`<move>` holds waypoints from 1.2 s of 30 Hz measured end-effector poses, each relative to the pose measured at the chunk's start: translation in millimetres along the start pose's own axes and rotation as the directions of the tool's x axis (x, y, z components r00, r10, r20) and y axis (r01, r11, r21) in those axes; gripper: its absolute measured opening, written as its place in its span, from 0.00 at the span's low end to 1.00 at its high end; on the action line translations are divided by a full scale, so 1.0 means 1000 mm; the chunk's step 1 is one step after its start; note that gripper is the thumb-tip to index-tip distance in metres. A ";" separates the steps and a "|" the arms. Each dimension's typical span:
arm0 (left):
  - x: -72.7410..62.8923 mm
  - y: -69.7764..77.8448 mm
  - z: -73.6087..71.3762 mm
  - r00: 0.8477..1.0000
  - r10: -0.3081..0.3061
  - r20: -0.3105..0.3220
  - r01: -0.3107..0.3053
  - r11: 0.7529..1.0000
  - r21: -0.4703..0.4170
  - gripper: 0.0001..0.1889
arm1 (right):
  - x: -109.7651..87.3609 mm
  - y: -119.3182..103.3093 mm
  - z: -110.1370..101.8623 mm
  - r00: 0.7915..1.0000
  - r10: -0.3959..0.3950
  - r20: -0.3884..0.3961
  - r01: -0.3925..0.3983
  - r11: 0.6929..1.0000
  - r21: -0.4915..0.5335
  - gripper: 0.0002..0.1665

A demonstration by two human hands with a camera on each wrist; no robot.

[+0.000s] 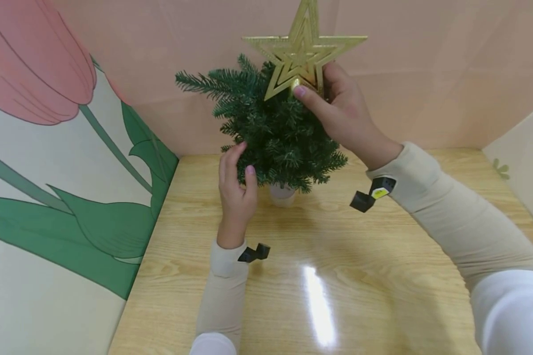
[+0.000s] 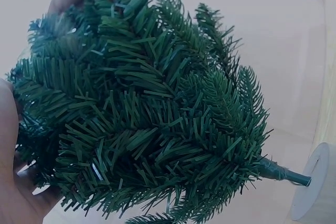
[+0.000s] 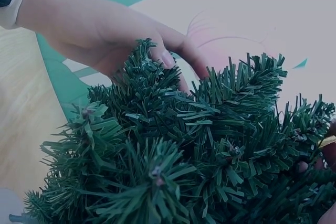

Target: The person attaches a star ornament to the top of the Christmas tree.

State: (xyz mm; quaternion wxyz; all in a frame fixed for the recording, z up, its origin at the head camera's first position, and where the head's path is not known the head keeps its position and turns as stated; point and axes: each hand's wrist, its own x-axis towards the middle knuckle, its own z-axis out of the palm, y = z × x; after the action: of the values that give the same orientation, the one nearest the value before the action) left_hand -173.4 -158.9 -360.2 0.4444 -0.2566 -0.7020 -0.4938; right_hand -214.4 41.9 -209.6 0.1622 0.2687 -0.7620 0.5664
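Observation:
A small artificial Christmas tree point(image 1: 284, 143) with dense green needles stands on a white base point(image 1: 282, 195) near the back wall. At its top, my right hand point(image 1: 351, 111) pinches a gold star topper point(image 1: 303, 54) by its lower points, thumb in front. The star's foot is hidden, so I cannot tell whether it touches the trunk. Beside the tree's left side, my left hand point(image 1: 237, 190) has relaxed fingers touching the outer branches. In the left wrist view, the tree's bare trunk point(image 2: 283, 173) runs into the round base. The right wrist view shows the left hand point(image 3: 121, 35) behind the needles.
The tree is on a light wood table point(image 1: 337, 276), close to a pink back wall point(image 1: 426, 98). A panel with a printed tulip point(image 1: 40, 59) stands along the left side, and a pale panel point(image 1: 526, 158) along the right.

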 end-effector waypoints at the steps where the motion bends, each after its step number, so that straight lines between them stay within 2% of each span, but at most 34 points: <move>1: 0.000 0.000 0.000 1.000 0.000 0.000 0.000 1.000 0.000 0.20 | 0.000 0.001 0.000 1.000 0.002 -0.002 -0.002 1.000 0.002 0.11; 6: 0.001 0.001 0.000 1.000 0.003 -0.003 -0.003 1.000 -0.004 0.21 | 0.002 0.003 0.000 1.000 0.002 0.001 -0.002 1.000 0.009 0.11; 15: 0.001 0.001 -0.001 1.000 0.003 -0.005 -0.003 1.000 -0.002 0.21 | 0.001 -0.002 -0.001 0.999 0.008 0.040 -0.005 0.998 -0.067 0.11; 26: 0.000 -0.002 0.000 1.000 -0.001 -0.003 0.001 1.000 0.000 0.21 | 0.003 -0.004 -0.004 0.994 0.053 0.096 -0.054 0.999 0.003 0.09; 36: 0.000 -0.001 -0.001 1.000 -0.001 0.000 0.001 1.000 0.002 0.21 | 0.004 -0.004 -0.003 0.990 0.077 0.117 -0.074 0.997 -0.026 0.11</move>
State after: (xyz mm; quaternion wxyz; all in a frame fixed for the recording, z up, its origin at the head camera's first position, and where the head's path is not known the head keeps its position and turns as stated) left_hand -173.9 -160.3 -361.0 0.4445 -0.2560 -0.7025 -0.4933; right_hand -215.0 43.5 -203.3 0.0981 0.2708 -0.7860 0.5470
